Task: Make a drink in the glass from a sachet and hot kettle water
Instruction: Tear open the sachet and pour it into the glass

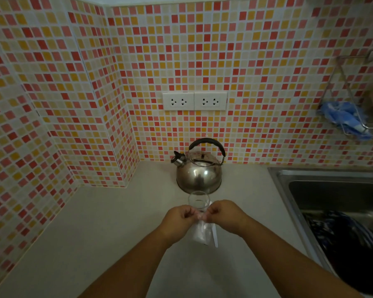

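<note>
A clear plastic sachet (200,232) with white powder hangs between both hands above the counter. My left hand (178,218) and my right hand (223,215) each pinch its top edge, fingers closed on it. Just behind the hands stands an empty clear glass (198,200), upright on the counter, its lower part hidden by my fingers. Behind the glass sits a steel kettle (199,173) with a black handle, its spout pointing left, close to the tiled wall.
A pale counter (108,233) runs into a tiled corner at left. A steel sink (323,190) lies at right with dark striped cloth inside. Wall sockets (194,101) sit above the kettle. A wire rack (351,117) with blue cloth hangs at upper right.
</note>
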